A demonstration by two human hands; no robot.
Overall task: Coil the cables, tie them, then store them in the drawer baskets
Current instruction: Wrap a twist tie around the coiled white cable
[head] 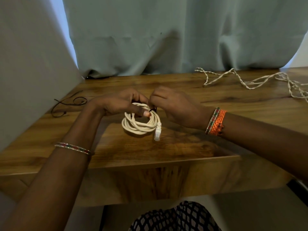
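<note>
A white network cable (140, 125) lies coiled in a small ring on the wooden table (183, 145), its clear plug (157, 133) pointing toward me. My left hand (120, 103) grips the far side of the coil, thumb pressed on the loops. My right hand (173, 105) pinches a thin dark tie (153, 109) at the top of the coil. Where the tie's ends run is hidden by the fingers.
A thin brown cord (70, 104) lies loose at the table's left, near the wall. A twisted white cable (250, 80) sprawls uncoiled across the back right. A grey-green curtain (166, 39) hangs behind the table. The table's front edge is close to my lap.
</note>
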